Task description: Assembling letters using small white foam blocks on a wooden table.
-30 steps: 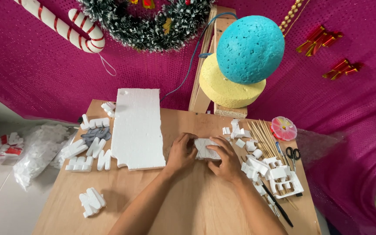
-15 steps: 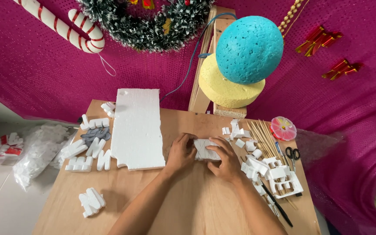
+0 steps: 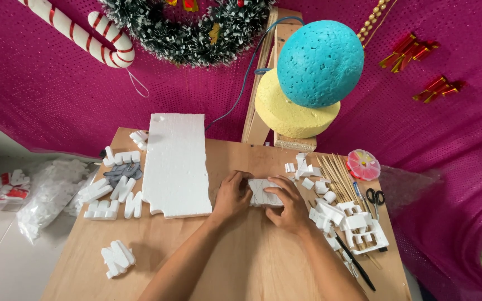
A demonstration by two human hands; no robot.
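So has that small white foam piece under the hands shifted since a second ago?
No. The small foam piece sits just right of the big foam sheet as before, with the left hand and right hand on it.

The small white foam block (image 3: 264, 193) lies flat under my fingers — a squarish slab with a shape scored into its top, near the middle of the wooden table (image 3: 241, 262), toward the back edge.
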